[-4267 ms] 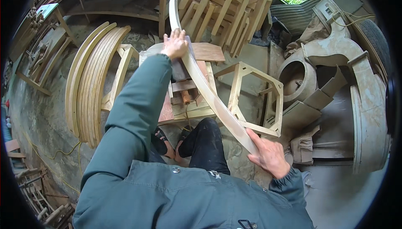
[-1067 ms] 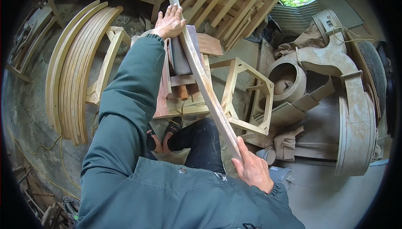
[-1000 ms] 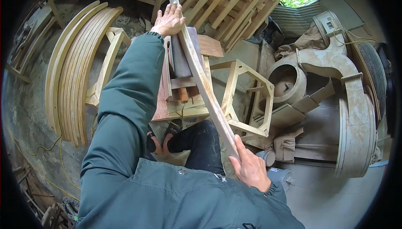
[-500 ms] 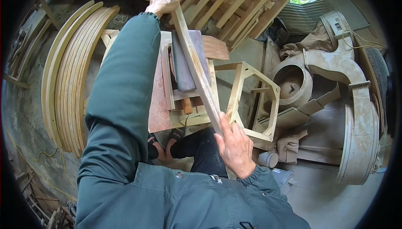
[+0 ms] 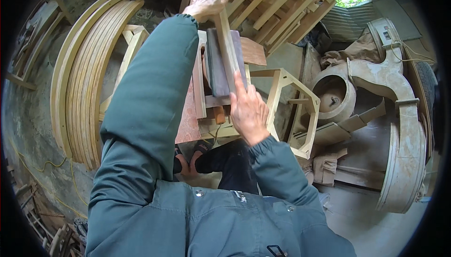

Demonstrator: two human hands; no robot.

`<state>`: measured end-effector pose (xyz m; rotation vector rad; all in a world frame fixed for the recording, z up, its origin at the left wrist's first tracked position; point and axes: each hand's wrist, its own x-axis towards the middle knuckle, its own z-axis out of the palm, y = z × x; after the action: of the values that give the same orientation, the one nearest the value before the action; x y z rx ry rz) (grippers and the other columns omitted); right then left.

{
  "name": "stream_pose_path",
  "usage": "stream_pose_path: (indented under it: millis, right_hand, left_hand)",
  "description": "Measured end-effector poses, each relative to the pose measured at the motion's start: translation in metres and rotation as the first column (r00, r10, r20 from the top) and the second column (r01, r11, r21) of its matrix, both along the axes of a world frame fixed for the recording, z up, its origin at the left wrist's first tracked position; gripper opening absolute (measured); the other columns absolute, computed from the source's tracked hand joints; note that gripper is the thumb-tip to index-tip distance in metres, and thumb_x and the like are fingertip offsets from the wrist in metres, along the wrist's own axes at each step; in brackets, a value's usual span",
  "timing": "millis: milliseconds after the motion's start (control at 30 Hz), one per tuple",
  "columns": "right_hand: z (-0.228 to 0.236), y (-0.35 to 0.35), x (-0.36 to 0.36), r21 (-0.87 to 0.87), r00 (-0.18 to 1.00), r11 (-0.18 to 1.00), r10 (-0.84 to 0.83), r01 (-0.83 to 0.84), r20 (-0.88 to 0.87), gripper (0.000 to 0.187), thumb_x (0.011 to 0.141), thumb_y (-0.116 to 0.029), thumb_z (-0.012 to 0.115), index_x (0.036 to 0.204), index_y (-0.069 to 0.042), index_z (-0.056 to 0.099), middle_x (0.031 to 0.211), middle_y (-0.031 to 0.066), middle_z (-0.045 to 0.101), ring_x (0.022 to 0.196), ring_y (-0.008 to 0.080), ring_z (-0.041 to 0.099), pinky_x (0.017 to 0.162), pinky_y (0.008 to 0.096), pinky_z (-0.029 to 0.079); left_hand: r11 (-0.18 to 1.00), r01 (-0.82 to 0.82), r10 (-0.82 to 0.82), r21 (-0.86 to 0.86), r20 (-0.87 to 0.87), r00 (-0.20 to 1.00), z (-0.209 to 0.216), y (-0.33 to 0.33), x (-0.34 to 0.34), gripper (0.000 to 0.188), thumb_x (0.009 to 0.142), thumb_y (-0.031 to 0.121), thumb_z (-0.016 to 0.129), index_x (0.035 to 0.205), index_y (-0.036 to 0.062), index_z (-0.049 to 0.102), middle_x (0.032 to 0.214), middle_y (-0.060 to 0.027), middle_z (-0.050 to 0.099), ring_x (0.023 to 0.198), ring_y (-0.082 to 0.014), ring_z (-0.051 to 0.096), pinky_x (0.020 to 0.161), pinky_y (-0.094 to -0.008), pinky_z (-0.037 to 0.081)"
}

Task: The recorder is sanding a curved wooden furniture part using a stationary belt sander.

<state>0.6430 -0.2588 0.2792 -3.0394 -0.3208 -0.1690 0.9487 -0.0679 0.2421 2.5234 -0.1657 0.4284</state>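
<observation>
A long narrow wooden strip (image 5: pixel 227 45) lies lengthwise over a flat grey-purple slab (image 5: pixel 217 71) that looks like the belt of an upturned sander. My left hand (image 5: pixel 206 3) reaches far forward, its fingers closed over the strip near the far end. Nearer to me, my right hand (image 5: pixel 250 112) grips the strip's near end, with the index finger laid along the top. Below the slab, an orange-brown handle (image 5: pixel 219 115) with a cord sticks out. Wooden side boards (image 5: pixel 198 83) flank the slab, and a reddish board (image 5: pixel 186 120) lies to its left.
Curved wooden pieces (image 5: pixel 91 73) stand stacked at the left. A slatted wooden stack (image 5: pixel 282 8) is at the back. To the right are an angular wooden frame (image 5: pixel 305 95) and a large dusty machine with a curved arm (image 5: pixel 399 116). A yellow cord (image 5: pixel 73 182) trails on the floor.
My right hand has moved forward and slightly left with the strip's near end, which is now over the slab. The strip stands straighter. My left hand appears farther right.
</observation>
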Motion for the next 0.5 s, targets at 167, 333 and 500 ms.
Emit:
stream_pose_path:
  millis: [167, 333, 500]
  right_hand:
    - [-0.017, 0.01, 0.043, 0.067, 0.996, 0.998, -0.005, -0.001, 0.088, 0.063, 0.097, -0.021, 0.066, 0.157, -0.014, 0.045, 0.101, 0.0174, 0.061, 0.091, 0.0364, 0.067, 0.075, 0.0488, 0.056]
    - [-0.02, 0.026, 0.085, 0.073, 0.996, 0.997, -0.029, 0.022, 0.089, 0.06, 0.101, -0.025, 0.061, 0.157, -0.014, 0.045, 0.104, 0.0199, 0.064, 0.092, 0.0381, 0.069, 0.077, 0.0504, 0.056]
    - [-0.017, 0.043, 0.128, 0.102, 0.991, 0.995, -0.004, -0.01, 0.137, 0.057, 0.101, -0.026, 0.061, 0.155, -0.014, 0.048, 0.104, 0.0208, 0.066, 0.091, 0.0385, 0.07, 0.079, 0.0511, 0.056]
  left_hand:
    - [0.959, 0.04, -0.012, -0.281, 0.099, 0.995, -0.011, 0.002, -0.066, 0.09, 0.1, 0.061, 0.051, 0.165, 0.0057, 0.021, 0.168, -0.027, 0.024, 0.157, -0.0407, 0.023, 0.123, -0.0678, 0.016]
    - [0.852, 0.029, 0.154, -0.524, 0.304, 0.94, -0.047, 0.046, -0.179, 0.084, 0.1, 0.049, 0.06, 0.156, -0.0064, 0.033, 0.158, -0.0318, 0.038, 0.151, -0.0419, 0.033, 0.125, -0.0497, 0.026]
    - [0.75, -0.055, 0.19, -0.659, 0.136, 0.972, -0.096, 0.079, -0.296, 0.08, 0.101, 0.04, 0.061, 0.158, -0.0068, 0.029, 0.16, -0.03, 0.035, 0.15, -0.0405, 0.035, 0.125, -0.0478, 0.027]
